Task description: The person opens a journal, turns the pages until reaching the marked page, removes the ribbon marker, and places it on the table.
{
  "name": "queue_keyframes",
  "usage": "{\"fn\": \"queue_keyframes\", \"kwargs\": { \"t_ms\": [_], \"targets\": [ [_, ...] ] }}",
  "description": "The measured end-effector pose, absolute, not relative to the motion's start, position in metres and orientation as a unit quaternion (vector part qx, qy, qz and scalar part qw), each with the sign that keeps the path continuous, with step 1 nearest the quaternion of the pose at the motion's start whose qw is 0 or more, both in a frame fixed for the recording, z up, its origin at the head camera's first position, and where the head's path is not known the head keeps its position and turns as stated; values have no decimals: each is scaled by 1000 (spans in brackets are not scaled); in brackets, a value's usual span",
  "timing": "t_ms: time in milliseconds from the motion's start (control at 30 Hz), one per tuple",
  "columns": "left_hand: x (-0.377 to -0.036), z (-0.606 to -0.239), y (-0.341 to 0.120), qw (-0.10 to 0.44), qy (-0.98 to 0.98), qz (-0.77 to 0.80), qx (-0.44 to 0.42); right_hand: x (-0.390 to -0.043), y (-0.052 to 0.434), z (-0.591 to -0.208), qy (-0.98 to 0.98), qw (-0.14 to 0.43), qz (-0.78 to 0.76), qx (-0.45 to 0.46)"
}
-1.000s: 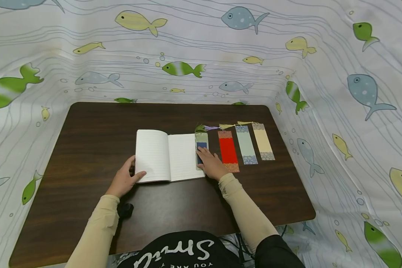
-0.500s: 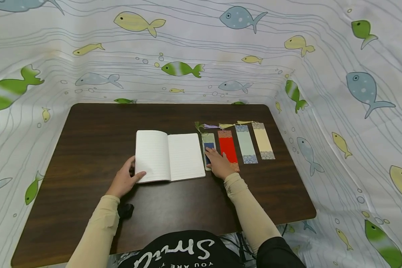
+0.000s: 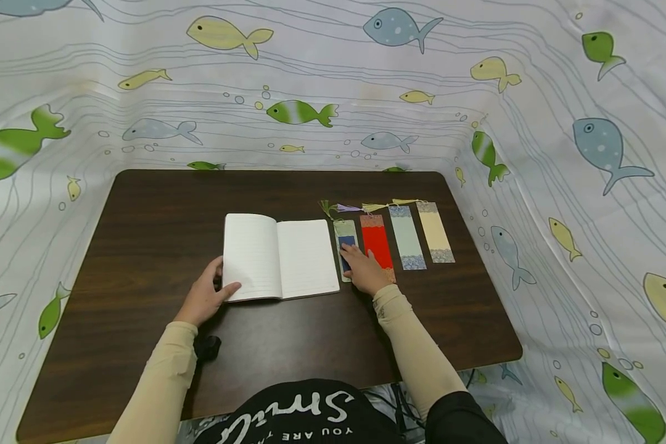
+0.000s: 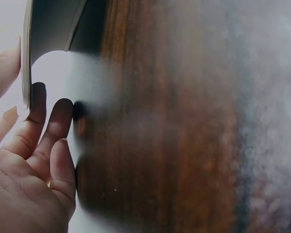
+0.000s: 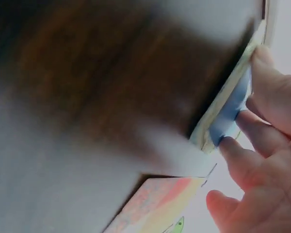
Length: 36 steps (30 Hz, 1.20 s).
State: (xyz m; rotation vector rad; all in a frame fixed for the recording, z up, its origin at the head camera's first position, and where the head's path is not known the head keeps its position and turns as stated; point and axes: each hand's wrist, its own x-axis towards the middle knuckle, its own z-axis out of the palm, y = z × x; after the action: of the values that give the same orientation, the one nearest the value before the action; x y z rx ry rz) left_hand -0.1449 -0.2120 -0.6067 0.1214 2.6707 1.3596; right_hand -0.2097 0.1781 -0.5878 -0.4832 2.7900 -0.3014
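Observation:
An open lined notebook [image 3: 280,258] lies on the dark brown table [image 3: 161,234]. My left hand [image 3: 205,296] grips its left edge, thumb on the page and fingers at the edge [image 4: 26,58]. Just right of the notebook lies a green bookmark with a blue patch [image 3: 344,232]. My right hand [image 3: 366,271] presses its fingertips [image 5: 259,63] flat on this bookmark's blue part [image 5: 228,111]. A red bookmark [image 3: 376,242] lies alongside, partly under the right hand.
A pale blue bookmark [image 3: 407,237] and a cream bookmark [image 3: 435,233] lie further right, with tassels [image 3: 361,208] at their far ends. A small black object [image 3: 207,348] sits by my left wrist. Fish-patterned cloth [image 3: 311,92] surrounds the table.
My right hand slid the green bookmark rightward off the notebook's right page onto the table beside the red bookmark. Over the last half second it barely moved. The left hand stayed put.

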Motion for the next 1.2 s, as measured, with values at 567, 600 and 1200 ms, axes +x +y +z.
{"fn": "queue_keyframes", "kwargs": {
  "t_ms": [567, 600, 1200],
  "targets": [
    [-151, -560, -180, 23, 873, 479, 91, -211, 166, -589, 965, 122, -121, -199],
    [-152, -557, -176, 25, 870, 483, 94, -210, 166, -588, 965, 123, -121, -199],
    [-167, -563, -106, 40, 877, 404, 257, -211, 161, -586, 956, 116, -143, -230]
  ]
}}
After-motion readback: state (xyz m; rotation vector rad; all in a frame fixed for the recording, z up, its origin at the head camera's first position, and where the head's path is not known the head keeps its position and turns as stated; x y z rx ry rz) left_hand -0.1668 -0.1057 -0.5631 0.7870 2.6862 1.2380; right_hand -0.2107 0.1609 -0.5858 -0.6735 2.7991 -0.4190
